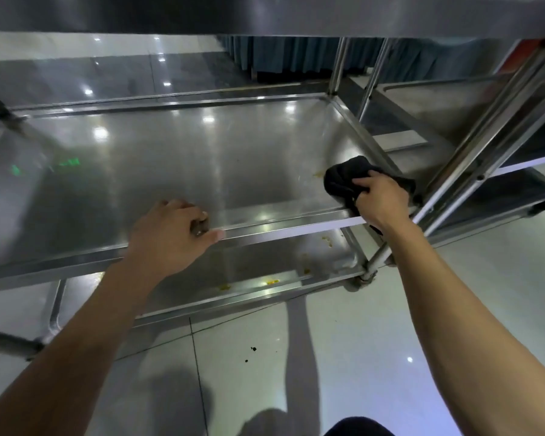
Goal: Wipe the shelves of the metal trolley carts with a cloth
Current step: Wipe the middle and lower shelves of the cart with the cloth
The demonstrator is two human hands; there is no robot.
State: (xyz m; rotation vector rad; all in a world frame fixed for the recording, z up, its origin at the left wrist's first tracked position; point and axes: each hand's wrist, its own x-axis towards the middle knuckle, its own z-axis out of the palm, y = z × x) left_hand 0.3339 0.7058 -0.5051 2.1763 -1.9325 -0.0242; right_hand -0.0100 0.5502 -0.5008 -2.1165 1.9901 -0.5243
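Note:
A shiny metal trolley fills the view, and I look down onto its middle shelf [177, 162]. My right hand [379, 201] is shut on a black cloth [343, 179], which presses on the shelf's near right corner beside a small yellow stain [318, 174]. My left hand [170, 236] grips the shelf's front rim [280, 226], fingers curled over the edge. Below, the bottom shelf [280, 262] shows yellow crumbs and smears. The top shelf's underside [233, 14] spans the upper edge of the view.
A second metal trolley [453, 108] stands close on the right, its slanted posts [497, 127] just past my right hand. The white tiled floor [343, 357] has dark specks [253, 349]. A blue pleated table skirt [296, 58] hangs at the back.

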